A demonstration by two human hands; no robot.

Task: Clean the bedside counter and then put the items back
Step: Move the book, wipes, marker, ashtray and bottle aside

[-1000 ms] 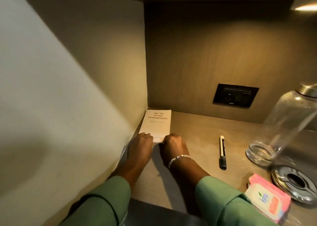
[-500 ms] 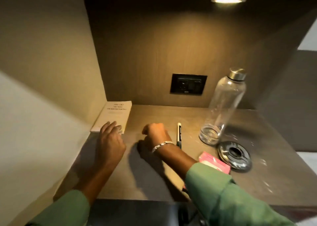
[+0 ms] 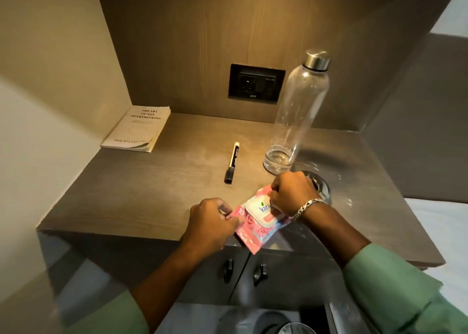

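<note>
A pink, rose-printed wipes packet (image 3: 255,228) was pinched at its left edge by the left hand (image 3: 211,223), its white flap gripped by the right hand (image 3: 291,194), at the grey wood-grain counter's (image 3: 126,194) front.

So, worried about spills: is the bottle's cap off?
No, the steel cap sits on the upright bottle.

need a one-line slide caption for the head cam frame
Both hands, left and right, grip a pink wipes pack at the counter edge; book, marker and bottle sit behind.
</note>
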